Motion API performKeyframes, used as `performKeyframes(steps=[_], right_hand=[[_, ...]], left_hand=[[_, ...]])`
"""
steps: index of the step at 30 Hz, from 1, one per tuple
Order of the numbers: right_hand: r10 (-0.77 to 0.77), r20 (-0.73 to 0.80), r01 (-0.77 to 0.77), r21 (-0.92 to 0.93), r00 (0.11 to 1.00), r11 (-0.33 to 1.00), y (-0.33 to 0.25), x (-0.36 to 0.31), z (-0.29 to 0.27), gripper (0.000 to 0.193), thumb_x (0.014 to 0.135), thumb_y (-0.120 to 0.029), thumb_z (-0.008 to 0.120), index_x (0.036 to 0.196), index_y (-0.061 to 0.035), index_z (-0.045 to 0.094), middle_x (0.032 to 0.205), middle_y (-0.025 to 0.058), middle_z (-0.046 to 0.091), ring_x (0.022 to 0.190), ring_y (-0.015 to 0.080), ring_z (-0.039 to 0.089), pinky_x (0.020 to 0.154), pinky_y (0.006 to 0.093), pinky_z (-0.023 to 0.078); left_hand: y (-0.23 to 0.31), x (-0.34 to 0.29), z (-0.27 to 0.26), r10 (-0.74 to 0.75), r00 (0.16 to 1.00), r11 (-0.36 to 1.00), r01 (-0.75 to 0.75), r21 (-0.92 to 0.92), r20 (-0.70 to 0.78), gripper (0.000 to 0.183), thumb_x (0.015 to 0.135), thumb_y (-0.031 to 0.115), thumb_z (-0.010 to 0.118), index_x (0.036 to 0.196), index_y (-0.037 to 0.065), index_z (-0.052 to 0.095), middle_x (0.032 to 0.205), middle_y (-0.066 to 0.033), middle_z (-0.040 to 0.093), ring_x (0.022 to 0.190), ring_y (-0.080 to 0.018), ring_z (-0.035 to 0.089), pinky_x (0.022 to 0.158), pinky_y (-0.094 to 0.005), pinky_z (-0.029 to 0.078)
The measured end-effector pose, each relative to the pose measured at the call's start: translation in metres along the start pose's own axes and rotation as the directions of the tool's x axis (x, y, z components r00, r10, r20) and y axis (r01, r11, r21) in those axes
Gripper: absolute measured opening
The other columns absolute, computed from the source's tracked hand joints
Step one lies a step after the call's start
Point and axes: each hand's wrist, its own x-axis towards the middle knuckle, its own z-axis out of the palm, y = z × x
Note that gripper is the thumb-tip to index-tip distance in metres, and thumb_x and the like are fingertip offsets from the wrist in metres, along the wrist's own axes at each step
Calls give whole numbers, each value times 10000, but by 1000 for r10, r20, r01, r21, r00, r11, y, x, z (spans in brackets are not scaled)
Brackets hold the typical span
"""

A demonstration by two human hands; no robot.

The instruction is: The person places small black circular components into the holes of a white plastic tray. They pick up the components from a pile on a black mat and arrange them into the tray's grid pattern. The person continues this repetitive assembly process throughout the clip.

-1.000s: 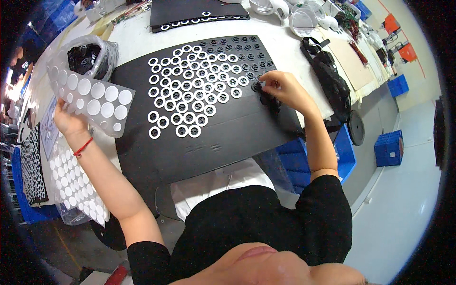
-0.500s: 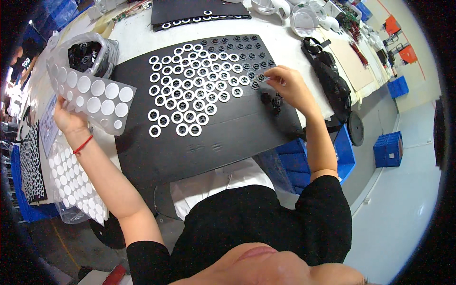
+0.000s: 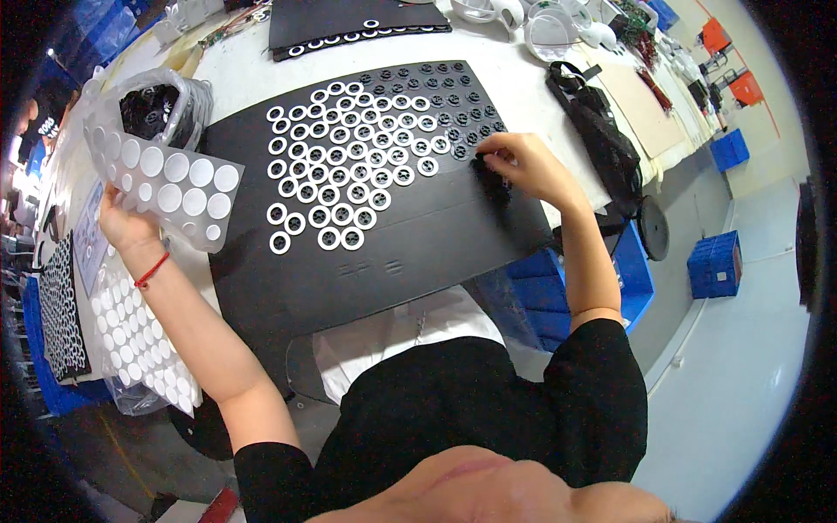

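Note:
My left hand (image 3: 128, 218) is closed on the edge of a translucent sheet of round white stickers (image 3: 171, 194), tilted up over the table's left side. A black board (image 3: 375, 270) lies in front of me. Several small black round parts with white rings (image 3: 338, 156) cover its middle, and bare black round parts (image 3: 451, 100) fill the far right corner. My right hand (image 3: 523, 170) is over the board's right side, fingertips pinched at a small dark part (image 3: 480, 161). Loose black parts (image 3: 499, 187) lie partly hidden beneath that hand.
A plastic bag of black parts (image 3: 153, 113) stands beyond the sticker sheet. More sticker sheets (image 3: 131, 331) lie at the left. Stacked black boards (image 3: 357, 30) are at the far side, a black mesh bag (image 3: 602, 131) at the right, and a blue bin (image 3: 632, 275) below the table edge.
My right hand has moved a little nearer to me, from the bare black parts to the loose parts. The left hand still holds the sticker sheet, almost unmoved.

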Motion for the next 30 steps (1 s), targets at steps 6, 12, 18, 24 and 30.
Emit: performKeyframes(steps=[6,12,18,24,30], right_hand=[[18,-96,-18,6,995,1000,5,5,0,197,751,-63,593,938,-3,598,810,164,613,731,296,600,681,345,477],[-104,-61,95,-131,993,987,12,4,7,176,740,-44,615,912,-3,609,781,140,584,689,235,594,638,317,476],[-104,-110,89,-135,989,987,6,1,10,148,725,-49,613,864,-3,594,788,145,577,719,273,583,658,343,470],[-19,-88,10,-102,996,995,0,3,8,173,718,-48,627,883,-14,590,755,124,587,710,250,585,654,329,463],[8,-124,-13,-40,992,999,8,3,-1,192,734,-54,630,917,-13,591,738,97,609,704,195,587,665,313,460]], left_hand=[[2,-3,1,-30,999,998,31,-61,13,335,842,174,401,1099,-6,518,1108,-142,551,1036,-292,514,898,-438,408],[1,6,-7,-58,994,995,65,-74,96,361,853,169,363,1145,-12,474,1136,-156,532,1053,-306,505,907,-447,400],[3,-8,5,-31,999,997,34,-69,39,366,854,173,356,1147,-16,470,1146,-162,527,1059,-310,502,909,-455,396],[2,0,0,-35,997,997,40,-67,62,354,842,155,382,1131,-20,486,1123,-164,542,1041,-311,513,908,-454,397],[3,-9,6,-20,1000,997,20,-78,5,350,842,158,393,1126,-21,490,1117,-161,545,1031,-307,518,902,-450,402]])
